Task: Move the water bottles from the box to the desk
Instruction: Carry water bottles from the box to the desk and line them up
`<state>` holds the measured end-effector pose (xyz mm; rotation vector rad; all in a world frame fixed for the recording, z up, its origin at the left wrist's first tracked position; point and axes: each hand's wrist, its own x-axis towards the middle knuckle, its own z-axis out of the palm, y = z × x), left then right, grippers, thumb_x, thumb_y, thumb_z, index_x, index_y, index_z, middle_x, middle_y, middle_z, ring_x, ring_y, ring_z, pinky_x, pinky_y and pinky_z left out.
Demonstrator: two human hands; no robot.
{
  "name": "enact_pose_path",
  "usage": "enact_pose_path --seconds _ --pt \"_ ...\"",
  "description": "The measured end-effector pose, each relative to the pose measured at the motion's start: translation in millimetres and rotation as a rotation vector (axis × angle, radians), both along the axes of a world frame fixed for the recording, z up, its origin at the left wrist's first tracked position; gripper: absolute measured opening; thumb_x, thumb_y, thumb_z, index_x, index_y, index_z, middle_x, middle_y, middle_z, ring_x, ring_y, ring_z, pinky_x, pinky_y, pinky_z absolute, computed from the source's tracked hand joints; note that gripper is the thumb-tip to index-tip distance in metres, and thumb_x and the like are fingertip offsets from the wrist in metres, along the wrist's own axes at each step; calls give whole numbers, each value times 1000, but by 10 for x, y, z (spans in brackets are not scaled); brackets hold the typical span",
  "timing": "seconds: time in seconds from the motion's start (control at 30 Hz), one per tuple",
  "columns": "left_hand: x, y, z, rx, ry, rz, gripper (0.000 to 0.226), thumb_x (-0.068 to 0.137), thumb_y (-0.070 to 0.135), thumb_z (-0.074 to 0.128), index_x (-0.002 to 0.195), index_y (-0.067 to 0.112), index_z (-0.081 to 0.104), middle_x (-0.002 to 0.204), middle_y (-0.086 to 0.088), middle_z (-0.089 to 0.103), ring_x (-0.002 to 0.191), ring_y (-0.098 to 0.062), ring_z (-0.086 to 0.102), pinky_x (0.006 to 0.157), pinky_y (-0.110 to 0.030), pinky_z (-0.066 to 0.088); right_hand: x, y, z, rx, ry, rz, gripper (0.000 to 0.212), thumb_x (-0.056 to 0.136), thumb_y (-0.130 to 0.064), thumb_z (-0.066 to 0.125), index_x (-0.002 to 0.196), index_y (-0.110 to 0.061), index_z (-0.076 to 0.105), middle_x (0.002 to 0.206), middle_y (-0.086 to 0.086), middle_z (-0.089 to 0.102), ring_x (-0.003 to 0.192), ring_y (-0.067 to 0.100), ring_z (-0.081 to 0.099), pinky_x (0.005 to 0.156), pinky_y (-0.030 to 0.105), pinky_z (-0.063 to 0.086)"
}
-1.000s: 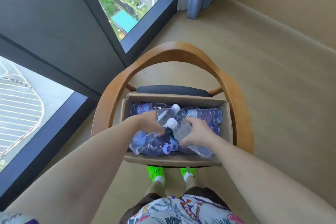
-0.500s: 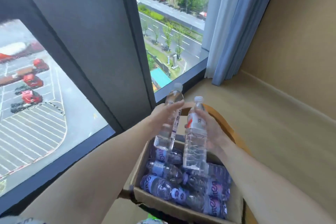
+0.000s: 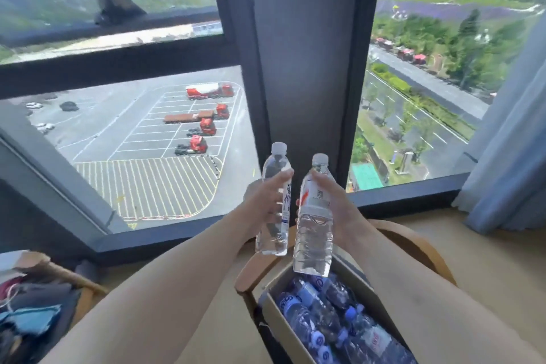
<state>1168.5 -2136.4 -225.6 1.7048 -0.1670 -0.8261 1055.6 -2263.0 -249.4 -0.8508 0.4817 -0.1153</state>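
Note:
My left hand (image 3: 263, 201) grips a clear water bottle (image 3: 273, 233) with a white cap, held upright. Beside it my right hand (image 3: 339, 210) holds a second clear bottle (image 3: 313, 245) with a white and red label, also upright. Both bottles hang in the air above and behind the cardboard box (image 3: 274, 315). The box sits on a wooden chair (image 3: 413, 242) at the lower right and holds several blue-labelled water bottles (image 3: 334, 319) lying on their sides. No desk is in view.
Large windows with a dark frame (image 3: 301, 68) fill the space ahead. A blue-grey curtain (image 3: 511, 162) hangs at the right. At the lower left stands another wooden seat with a pile of clothes (image 3: 32, 310). Pale wood floor lies around the chair.
Both hands took a bottle each out of the box and lifted them upright. My head has tilted up and left, so the box now sits low in view.

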Motion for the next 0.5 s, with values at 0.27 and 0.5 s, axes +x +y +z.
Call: enact_pose_path --seconds 0.27,0.5 --pt "75 1587 295 -12 -79 330 73 66 73 78 111 16 71 88 -8 81 73 -25 78 46 -25 55 592 1267 312 -259 -69 376 61 79 -63 76 126 -25 66 108 11 78 96 29 77 75 43 62" --pt "-129 3385 485 1 -123 607 65 85 60 73 124 8 64 112 -17 75 98 -35 74 86 -46 60 797 2967 476 -208 -166 676 52 87 -47 73 126 -12 70 118 25 72 103 40 72 87 47 58"
